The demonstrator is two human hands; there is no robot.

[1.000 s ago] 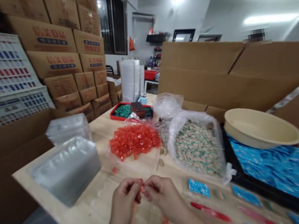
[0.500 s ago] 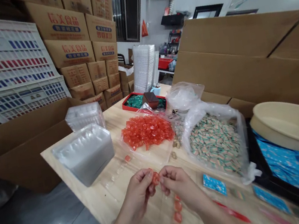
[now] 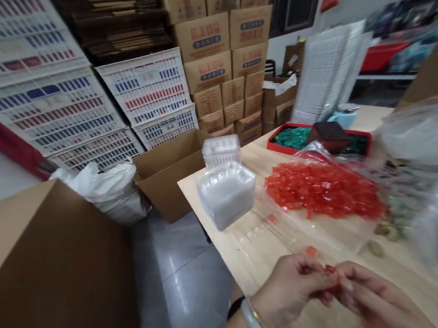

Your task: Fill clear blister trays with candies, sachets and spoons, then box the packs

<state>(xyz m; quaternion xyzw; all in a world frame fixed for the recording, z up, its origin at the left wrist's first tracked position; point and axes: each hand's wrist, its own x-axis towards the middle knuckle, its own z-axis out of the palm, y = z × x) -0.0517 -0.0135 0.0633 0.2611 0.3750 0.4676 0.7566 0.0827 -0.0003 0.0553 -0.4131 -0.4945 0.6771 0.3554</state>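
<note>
Standing off the pale wooden tabletop's [image 3: 253, 261] left edge, a large brown cardboard box [image 3: 58, 278] was newly shown; one small red piece [image 3: 332, 278] was fingertip-pinched by left hand [image 3: 291, 289] and right hand [image 3: 376, 294].

left hand [image 3: 295, 290] + right hand [image 3: 379, 294]: pinching 1 red piece [image 3: 332, 277] together | table [image 3: 252, 242]: red pile [image 3: 323, 189] beyond hands; red tray [image 3: 273, 147] behind pile; 2 clear stacks [image 3: 230, 198] near left edge | right: bag [image 3: 431, 230], blurred | floor [image 3: 175, 282]: sack [image 3: 105, 193] beside open box [image 3: 167, 191] | back: crates [image 3: 158, 96], cartons [image 3: 210, 71] stacked
</note>
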